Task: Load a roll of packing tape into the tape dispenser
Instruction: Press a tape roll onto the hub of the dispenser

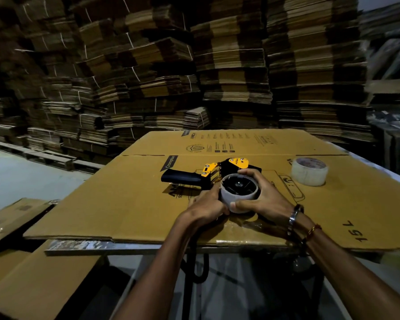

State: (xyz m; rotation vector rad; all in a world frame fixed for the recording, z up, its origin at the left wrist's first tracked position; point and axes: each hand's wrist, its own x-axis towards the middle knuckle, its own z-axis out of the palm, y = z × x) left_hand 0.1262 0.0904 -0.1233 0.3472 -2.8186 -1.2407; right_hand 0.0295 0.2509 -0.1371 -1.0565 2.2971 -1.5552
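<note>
A black and yellow tape dispenser (208,173) lies on its side on a flattened cardboard sheet (125,204), its black handle pointing left. A pale cardboard core or thin roll (238,199) sits around the dispenser's hub. My left hand (206,205) grips the left side of this ring. My right hand (261,197) grips its right side, with the thumb on the near wall and fingers over the far rim. A full roll of clear packing tape (309,172) stands flat on the cardboard to the right, apart from both hands.
The cardboard sheet covers a metal-edged table (83,247). Tall stacks of flattened cartons (194,65) fill the background. More flat cardboard (32,285) lies low at the left. A dark strap (195,262) hangs under the table's front edge.
</note>
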